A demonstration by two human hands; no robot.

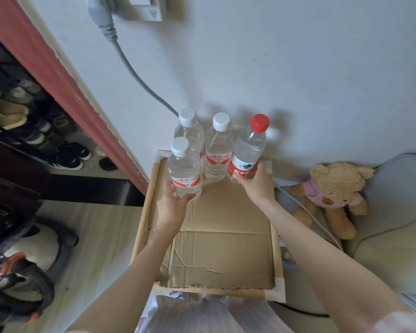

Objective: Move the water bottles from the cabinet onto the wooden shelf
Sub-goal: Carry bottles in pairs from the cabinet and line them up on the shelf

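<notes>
Nearest the camera, two bare forearms reach out over the cardboard sheet (216, 239) lining the wooden shelf (275, 239). The left hand (172, 207) cups the base of a white-capped bottle (185, 174), fingers curled around its lower front; the bottle stands upright, its long axis rising straight up from the fingertips. The right hand (256, 181) wraps the labelled lower part of the red-capped bottle (249, 150), which tilts slightly right, its cap beyond and above the fingers. Each hand is closed on its own bottle, neither nearer than the other. Whether the two bases rest fully on the cardboard cannot be told. Just beyond the left fingers, two more white-capped bottles (217, 150) stand against the wall (298, 68). Count: four bottles, three white caps, one red. The coming move likely needs only a straight release downward.
</notes>
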